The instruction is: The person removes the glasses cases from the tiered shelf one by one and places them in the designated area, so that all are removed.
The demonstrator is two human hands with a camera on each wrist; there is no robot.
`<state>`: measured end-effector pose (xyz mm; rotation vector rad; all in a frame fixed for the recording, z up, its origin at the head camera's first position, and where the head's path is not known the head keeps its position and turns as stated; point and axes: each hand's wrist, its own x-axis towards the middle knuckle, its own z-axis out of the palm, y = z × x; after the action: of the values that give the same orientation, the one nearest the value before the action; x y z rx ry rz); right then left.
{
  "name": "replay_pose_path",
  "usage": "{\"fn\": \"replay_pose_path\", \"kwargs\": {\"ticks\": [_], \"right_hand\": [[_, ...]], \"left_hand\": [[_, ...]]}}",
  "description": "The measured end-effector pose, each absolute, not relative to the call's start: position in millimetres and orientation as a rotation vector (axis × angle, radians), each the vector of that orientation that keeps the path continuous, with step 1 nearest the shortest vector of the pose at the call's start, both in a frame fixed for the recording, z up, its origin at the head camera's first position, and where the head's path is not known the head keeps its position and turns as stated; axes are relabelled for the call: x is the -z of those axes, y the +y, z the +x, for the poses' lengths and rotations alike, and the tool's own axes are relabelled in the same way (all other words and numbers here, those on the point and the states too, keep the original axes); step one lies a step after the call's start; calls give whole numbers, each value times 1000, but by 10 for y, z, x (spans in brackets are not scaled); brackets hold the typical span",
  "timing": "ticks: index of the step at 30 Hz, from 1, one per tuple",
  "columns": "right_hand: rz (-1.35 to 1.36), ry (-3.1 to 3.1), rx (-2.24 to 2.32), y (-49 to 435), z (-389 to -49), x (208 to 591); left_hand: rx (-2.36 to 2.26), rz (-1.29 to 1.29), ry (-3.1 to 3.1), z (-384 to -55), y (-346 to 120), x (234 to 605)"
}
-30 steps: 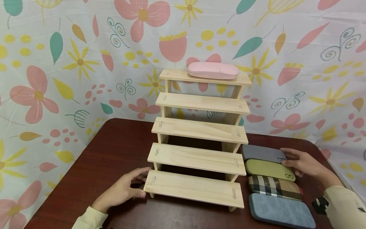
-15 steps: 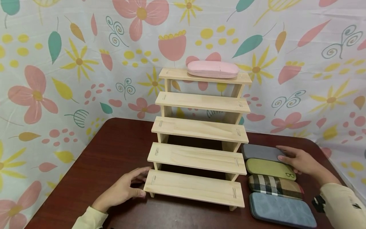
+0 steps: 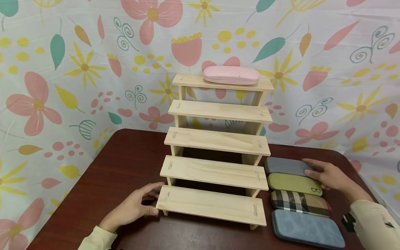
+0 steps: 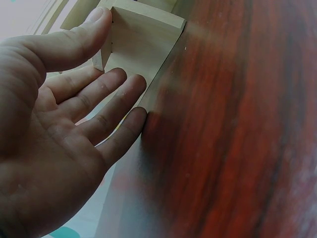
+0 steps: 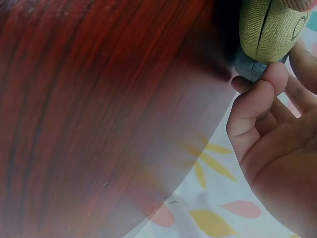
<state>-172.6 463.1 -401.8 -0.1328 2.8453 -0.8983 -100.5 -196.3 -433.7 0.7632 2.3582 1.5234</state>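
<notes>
A stepped wooden rack [image 3: 215,171] stands mid-table in the head view, with a pink glasses case [image 3: 231,75] on its top shelf. To its right, four-sided cases lie in a column: a grey glasses case [image 3: 284,166] at the back, then a green one [image 3: 290,184], a plaid one [image 3: 300,203] and a blue one [image 3: 307,229]. My right hand [image 3: 332,178] grips the grey case's right end, thumb on top; the right wrist view shows curled fingers [image 5: 250,101] against that end. Beside the rack's lowest step, my left hand [image 3: 132,208] rests with fingers loosely extended, holding nothing.
The dark red wooden table [image 3: 131,156] has rounded back corners. A flower-printed cloth [image 3: 93,86] hangs behind and beside it. Close on the right of the rack, the cases lie nearly edge to edge.
My right hand has shifted slightly left onto the grey case, covering the glasses mark on its end. The left hand keeps its place by the rack.
</notes>
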Motion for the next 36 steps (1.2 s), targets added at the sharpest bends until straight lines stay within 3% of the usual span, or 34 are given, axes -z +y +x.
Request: {"fn": "replay_pose_path", "kwargs": {"ticks": [21, 28, 36], "right_hand": [[-137, 2866, 801, 4568, -1800, 3859], [-176, 2961, 812, 4407, -1976, 3400], [-236, 3166, 972, 3893, -2141, 2643]], "left_hand": [[-1533, 746, 2349, -990, -1960, 4319], [-1527, 751, 2364, -995, -1959, 4324], [-1553, 766, 2386, -1005, -1962, 4358]]}}
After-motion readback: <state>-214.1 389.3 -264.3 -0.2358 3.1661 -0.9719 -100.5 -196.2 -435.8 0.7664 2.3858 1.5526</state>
